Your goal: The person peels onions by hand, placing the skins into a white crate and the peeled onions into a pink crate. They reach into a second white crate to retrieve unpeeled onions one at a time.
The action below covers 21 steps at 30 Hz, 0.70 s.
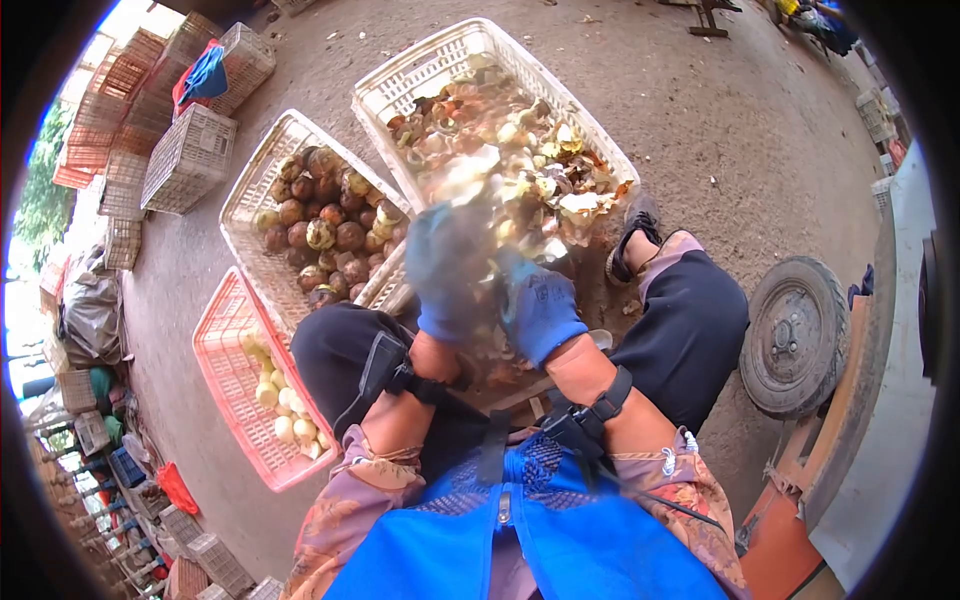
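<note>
My left hand (447, 270), in a blue-grey glove, is strongly smeared by motion between my knees; its fingers cannot be made out. Close beside it, my right hand (540, 305) in a blue glove has its fingers curled inward; anything in them is hidden. Just beyond the hands stands a white crate (385, 125) filled with pale and brown peelings (500, 150). A second white crate (240, 215) holds many round brown bulb-like pieces (320, 215). To the left, a pink crate (215, 365) contains smooth pale peeled pieces (285, 415).
My knees frame the work area, with a shoe (637, 235) beside the peelings crate. At right are a wheel (795, 335) and a cart-like metal frame (790, 540). Stacked crates (190, 160) stand at upper left, and more crates and bags line the left side.
</note>
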{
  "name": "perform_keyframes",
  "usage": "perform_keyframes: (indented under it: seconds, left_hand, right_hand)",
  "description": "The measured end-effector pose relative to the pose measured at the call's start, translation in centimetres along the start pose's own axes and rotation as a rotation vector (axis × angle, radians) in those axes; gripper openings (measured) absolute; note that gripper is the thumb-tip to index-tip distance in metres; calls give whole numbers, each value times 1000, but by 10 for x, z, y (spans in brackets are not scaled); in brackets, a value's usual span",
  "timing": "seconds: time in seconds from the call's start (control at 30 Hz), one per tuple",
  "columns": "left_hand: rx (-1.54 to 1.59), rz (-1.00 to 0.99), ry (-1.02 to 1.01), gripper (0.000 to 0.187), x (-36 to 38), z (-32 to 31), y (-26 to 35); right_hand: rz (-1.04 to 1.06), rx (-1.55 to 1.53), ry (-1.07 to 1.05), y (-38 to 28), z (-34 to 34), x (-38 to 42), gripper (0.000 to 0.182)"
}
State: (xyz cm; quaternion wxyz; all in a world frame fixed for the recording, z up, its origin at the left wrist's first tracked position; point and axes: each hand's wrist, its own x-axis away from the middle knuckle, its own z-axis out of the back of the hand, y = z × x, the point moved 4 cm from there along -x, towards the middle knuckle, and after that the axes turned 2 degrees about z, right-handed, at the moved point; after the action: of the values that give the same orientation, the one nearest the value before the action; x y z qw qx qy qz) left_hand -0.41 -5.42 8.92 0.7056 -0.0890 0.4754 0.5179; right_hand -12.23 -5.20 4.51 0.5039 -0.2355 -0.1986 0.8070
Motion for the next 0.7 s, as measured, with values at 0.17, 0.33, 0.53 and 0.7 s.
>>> perform_keyframes:
  seconds: [0.17,0.33,0.53,0.7]
  left_hand:
    - [289,530,-44,44,27,-22,-24]
    - [-11,-93,-25,40,10,-13,-7]
    - [74,213,-166,28,19,-17,-20]
    - [212,237,-75,25,15,-9,-24]
  right_hand:
    - [-92,-135,-26,7,-1,-4,17]
    - [-80,14,-61,2,3,-2,16]
    - [38,52,-19,7,-5,1,16]
    - [37,33,-90,4,-6,-1,14]
